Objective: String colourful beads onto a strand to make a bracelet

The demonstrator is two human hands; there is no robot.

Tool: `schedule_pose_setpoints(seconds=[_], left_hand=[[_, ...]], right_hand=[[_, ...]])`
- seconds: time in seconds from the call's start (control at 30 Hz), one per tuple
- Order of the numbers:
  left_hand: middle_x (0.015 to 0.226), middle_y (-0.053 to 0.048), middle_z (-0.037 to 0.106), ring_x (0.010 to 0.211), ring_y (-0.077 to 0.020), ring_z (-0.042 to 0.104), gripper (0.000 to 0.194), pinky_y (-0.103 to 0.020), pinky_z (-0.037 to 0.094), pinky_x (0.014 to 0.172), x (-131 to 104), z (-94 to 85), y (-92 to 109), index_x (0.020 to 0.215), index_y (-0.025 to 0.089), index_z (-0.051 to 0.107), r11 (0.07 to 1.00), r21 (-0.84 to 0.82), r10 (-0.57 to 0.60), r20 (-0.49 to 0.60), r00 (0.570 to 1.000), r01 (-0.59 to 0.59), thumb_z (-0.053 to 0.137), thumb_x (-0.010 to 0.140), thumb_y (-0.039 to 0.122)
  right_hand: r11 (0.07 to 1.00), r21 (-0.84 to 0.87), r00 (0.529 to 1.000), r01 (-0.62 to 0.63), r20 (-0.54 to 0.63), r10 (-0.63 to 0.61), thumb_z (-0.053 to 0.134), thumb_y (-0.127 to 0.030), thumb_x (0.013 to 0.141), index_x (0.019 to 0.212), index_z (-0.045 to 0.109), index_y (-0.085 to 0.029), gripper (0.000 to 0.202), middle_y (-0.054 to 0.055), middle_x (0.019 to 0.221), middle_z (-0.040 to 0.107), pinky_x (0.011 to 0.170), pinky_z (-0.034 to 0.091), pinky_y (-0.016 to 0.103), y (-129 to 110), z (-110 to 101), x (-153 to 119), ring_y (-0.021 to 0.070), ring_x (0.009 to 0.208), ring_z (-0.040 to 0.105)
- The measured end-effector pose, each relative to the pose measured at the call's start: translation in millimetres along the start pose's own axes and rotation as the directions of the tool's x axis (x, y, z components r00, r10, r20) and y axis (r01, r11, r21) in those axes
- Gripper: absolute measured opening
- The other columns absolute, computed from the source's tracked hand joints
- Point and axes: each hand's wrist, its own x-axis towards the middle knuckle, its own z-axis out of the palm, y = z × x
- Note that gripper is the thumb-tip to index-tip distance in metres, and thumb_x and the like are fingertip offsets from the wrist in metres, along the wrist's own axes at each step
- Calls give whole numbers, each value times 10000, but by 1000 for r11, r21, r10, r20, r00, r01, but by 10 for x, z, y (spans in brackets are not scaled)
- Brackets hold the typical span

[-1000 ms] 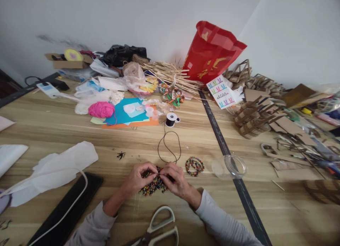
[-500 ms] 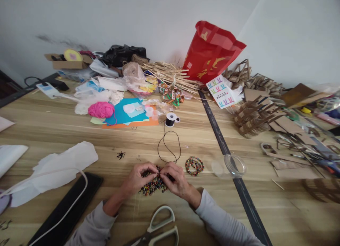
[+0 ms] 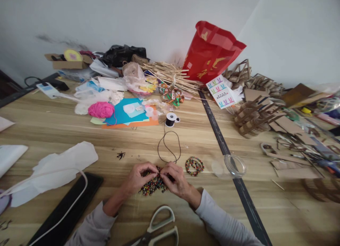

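Over a loose pile of multicoloured beads (image 3: 151,186), my left hand (image 3: 142,177) and my right hand (image 3: 175,178) meet, thumb and fingertips pinched together. A black cord (image 3: 170,132) loops down from a spool (image 3: 170,119) and passes behind the fingers of my right hand, which seems to grip its end. What the left fingertips pinch is too small to make out. Just right of my right hand lies a coil of strung bead bracelets (image 3: 194,166). Scissors (image 3: 163,224) with pale handles rest below the hands.
Pink yarn (image 3: 101,110), blue paper (image 3: 124,110) and bagged craft materials stand at the back, beside a red bag (image 3: 212,53). Small woven baskets (image 3: 251,118) are on the right, near a clear plastic ring (image 3: 235,165). A white cable (image 3: 85,182) crosses a black slab (image 3: 90,189) on the left.
Hardly anything differs. Both hands stay in the same pinched pose over the beads, with only a slight shift at the fingertips.
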Motion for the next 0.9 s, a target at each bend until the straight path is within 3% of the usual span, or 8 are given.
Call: schedule_pose_setpoints(seconds=[0.9], left_hand=[[765, -57, 715, 744, -181, 655, 77, -275, 490, 712, 0, 8, 15, 777, 142, 726, 999, 27, 20, -4, 1000, -20, 672, 791, 196]], right_hand=[[1000, -4, 1000, -10, 12, 10, 508, -171, 924, 835, 595, -188, 125, 50, 733, 617, 612, 447, 271, -12, -11, 4, 160, 690, 549]])
